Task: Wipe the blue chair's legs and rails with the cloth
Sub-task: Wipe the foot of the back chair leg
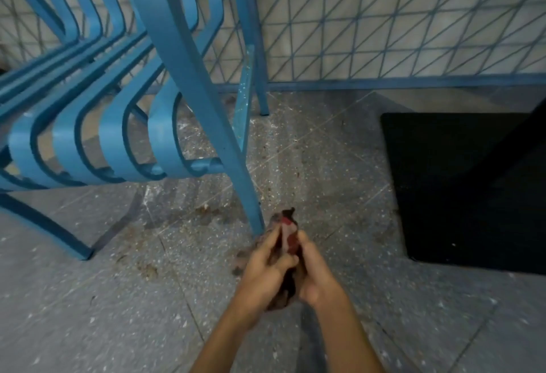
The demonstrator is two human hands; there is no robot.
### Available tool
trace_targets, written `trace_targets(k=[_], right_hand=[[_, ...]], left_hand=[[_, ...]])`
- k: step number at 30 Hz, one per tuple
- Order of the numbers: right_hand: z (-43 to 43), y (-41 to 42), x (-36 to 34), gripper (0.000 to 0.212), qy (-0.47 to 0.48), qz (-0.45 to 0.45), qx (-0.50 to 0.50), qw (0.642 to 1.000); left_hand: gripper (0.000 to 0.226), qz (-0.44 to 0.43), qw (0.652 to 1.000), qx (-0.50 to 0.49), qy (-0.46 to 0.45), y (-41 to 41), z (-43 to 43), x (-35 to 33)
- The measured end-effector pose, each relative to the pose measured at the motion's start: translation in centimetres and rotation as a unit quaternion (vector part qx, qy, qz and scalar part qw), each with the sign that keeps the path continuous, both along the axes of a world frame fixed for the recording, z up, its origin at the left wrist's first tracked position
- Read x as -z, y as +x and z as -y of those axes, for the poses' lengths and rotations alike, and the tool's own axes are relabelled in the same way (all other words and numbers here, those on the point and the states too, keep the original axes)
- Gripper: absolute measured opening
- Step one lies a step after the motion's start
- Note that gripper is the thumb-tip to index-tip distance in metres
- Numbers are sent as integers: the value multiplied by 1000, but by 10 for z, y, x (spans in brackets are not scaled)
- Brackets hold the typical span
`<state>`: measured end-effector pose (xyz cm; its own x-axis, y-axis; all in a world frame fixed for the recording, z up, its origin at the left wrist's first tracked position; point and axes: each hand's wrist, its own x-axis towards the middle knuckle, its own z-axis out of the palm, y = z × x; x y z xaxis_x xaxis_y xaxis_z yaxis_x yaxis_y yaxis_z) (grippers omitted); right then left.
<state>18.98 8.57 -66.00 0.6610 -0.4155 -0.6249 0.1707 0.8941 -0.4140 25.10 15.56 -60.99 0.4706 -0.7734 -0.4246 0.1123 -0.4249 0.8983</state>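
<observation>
The blue metal chair (177, 62) fills the upper left, its slatted seat curving down to a front rail (206, 165). One long front leg (248, 195) slants down to the floor near the middle. Just to the right of that leg's foot, both my hands hold a dark red and brown cloth (288, 238). My left hand (267, 266) grips the cloth from the left. My right hand (313, 269) grips it from the right. The cloth's top end sticks up between my fingers, close to the leg; contact cannot be told.
A blue wire-mesh panel (399, 23) runs along the back with a frame bar at floor level. A black mat (472, 189) lies on the right. The grey speckled floor (88, 313) has brown dirt stains near the chair legs. Another chair leg (74, 242) stands at left.
</observation>
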Motion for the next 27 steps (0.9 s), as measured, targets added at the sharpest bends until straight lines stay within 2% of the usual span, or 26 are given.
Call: trace_targets(k=[2, 3, 6, 8, 10, 11, 13, 15, 16, 19, 21, 24, 27], right_hand=[[11, 2, 2, 58, -4, -43, 30, 999], [15, 5, 2, 59, -23, -55, 50, 997], [26, 19, -20, 38, -184, -43, 97, 977], [23, 40, -51, 37, -303, -17, 107, 947], [9, 69, -74, 44, -402, -4, 98, 910], [-1, 83, -75, 45, -455, -15, 99, 885], [-16, 101, -66, 47, -533, -80, 132, 832], [-20, 108, -38, 59, -549, -155, 138, 810], [-20, 109, -21, 70, -541, -184, 121, 812], [-14, 108, 39, 87, -500, -229, 27, 835], [-9, 106, 62, 84, -463, -220, -15, 859], [-6, 108, 33, 69, -445, -203, 7, 872], [-8, 115, -25, 69, -499, -147, 110, 847]], left_hand=[[47, 1, 1000, -12, -19, 20, -3, -11], [39, 27, 999, -37, -22, 32, -6, -13], [19, 86, 988, -125, -15, 68, -13, -26], [18, 72, 983, -162, -37, 86, -13, -35], [31, 22, 984, -156, -79, 95, -5, -44], [35, 2, 985, -139, -104, 97, 0, -48], [36, 18, 987, -101, -124, 93, 9, -55], [34, 55, 990, -72, -108, 89, 13, -58], [33, 69, 991, -63, -99, 86, 15, -60], [33, 82, 992, -53, -76, 84, 16, -63], [28, 89, 992, -51, -70, 84, 14, -64], [28, 82, 990, -78, -82, 85, 9, -66], [29, 53, 984, -127, -109, 87, 4, -69]])
